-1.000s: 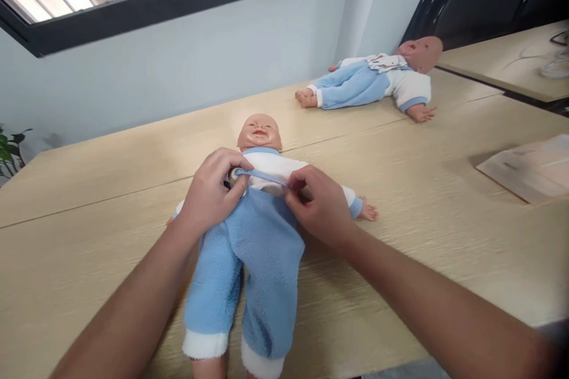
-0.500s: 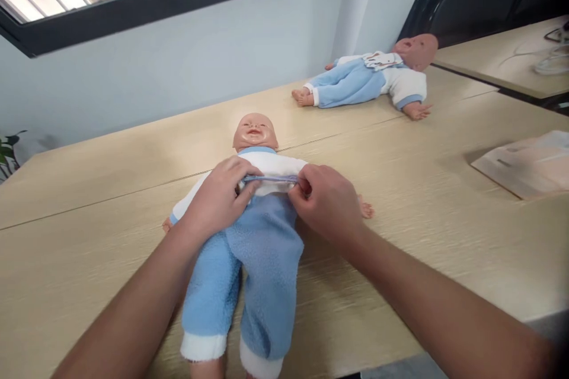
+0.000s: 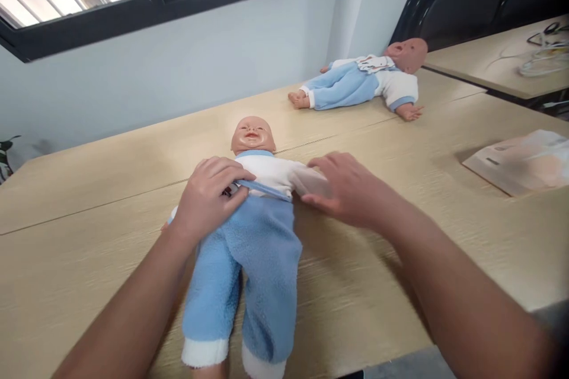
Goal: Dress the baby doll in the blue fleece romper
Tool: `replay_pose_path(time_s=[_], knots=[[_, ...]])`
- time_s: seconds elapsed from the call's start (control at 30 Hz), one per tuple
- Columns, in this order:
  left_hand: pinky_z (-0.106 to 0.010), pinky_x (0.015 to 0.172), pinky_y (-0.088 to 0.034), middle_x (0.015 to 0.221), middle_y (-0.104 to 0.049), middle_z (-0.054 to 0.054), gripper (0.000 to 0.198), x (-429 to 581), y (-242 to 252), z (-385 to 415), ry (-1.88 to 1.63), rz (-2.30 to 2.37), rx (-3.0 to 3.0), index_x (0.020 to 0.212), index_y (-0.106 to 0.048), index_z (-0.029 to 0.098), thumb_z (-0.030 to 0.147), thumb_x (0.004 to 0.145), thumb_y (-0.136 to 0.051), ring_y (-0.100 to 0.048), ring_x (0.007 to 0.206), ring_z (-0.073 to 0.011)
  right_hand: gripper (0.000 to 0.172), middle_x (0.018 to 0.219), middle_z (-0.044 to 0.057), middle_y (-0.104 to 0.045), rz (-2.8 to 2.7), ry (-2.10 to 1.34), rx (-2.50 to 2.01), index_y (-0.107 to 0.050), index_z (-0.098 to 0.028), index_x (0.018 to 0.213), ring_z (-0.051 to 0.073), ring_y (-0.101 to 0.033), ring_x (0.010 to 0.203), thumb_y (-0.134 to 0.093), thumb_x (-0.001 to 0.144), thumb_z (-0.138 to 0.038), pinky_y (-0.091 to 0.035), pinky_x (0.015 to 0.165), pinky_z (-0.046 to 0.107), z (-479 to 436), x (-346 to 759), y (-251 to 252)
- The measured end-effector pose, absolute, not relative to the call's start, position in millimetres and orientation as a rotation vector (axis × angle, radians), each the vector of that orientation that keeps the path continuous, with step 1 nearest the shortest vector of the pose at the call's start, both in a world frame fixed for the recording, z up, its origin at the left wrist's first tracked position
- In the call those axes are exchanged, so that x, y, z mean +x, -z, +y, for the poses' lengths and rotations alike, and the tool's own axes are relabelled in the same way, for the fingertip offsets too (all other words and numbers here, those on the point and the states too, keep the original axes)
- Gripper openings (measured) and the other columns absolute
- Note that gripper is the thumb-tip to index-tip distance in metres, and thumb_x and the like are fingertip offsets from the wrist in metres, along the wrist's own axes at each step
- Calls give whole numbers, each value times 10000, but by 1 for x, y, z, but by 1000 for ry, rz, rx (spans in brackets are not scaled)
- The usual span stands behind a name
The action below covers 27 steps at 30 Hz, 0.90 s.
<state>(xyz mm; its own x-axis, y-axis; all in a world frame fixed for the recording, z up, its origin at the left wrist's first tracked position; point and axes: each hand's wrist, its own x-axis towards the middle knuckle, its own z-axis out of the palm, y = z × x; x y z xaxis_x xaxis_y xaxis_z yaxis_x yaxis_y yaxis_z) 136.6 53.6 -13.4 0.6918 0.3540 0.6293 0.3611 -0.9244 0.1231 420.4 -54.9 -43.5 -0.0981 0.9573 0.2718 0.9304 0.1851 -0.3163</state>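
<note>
On its back on the table lies a baby doll (image 3: 253, 135) in a white top with a blue collar and fleecy blue trousers (image 3: 267, 249) with white cuffs. At the doll's waist, my left hand (image 3: 213, 192) pinches the blue edge (image 3: 267, 189) of the clothing between thumb and fingers. My right hand (image 3: 342, 186) is beside the doll's sleeve (image 3: 306, 177), thumb and fingers apart, around or just over the sleeve; whether it touches cannot be made out. That hand covers most of the doll's arm on this side.
A second doll (image 3: 347, 86) in similar clothes lies at the back of the wooden table (image 3: 377, 296). A pale packet (image 3: 520, 160) rests at the right. Cables (image 3: 546, 56) lie on another table, with black chairs (image 3: 462, 6) behind.
My right hand has let go of the blue edge and moved right to the doll's sleeve, its fingers opening. The edge now slants down to the right. My left hand keeps its grip.
</note>
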Motion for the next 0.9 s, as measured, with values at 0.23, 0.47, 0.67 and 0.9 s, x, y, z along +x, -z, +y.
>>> replay_pose_path(time_s=[0.23,0.47,0.67,0.9], knots=[[-361,807,-493,845,-710,-1,194,142,23,57,1356,-594,-2522,872,-614,231,62,834,-701,-682,854,-204,357,983,69,-756,-1905,-765,-2073,-732,-274,1077,277,-685,800,-793,758,-420,-499,699,371,-65,474,41],[-344,764,-476,842,-679,-5,222,138,28,60,1368,-509,-2483,816,-579,231,67,878,-715,-620,799,-186,469,1089,80,-726,-1746,-210,-1712,-712,-261,1231,290,-680,935,-793,806,-443,-551,808,417,-59,479,10],[-330,763,-501,830,-667,-3,210,139,33,62,1507,-604,-2481,846,-572,236,105,871,-735,-648,822,-187,998,1457,136,-561,-1332,-227,-1301,-262,-311,1638,296,-621,1235,-808,810,-429,-550,1001,460,-39,433,37],[-359,783,-506,793,-661,-11,258,141,35,61,1520,-791,-2517,806,-536,248,273,902,-775,-652,832,-205,604,1383,160,-645,-1382,-102,-1384,-478,-223,1527,326,-584,1259,-586,941,-322,-474,1083,532,-6,362,49]])
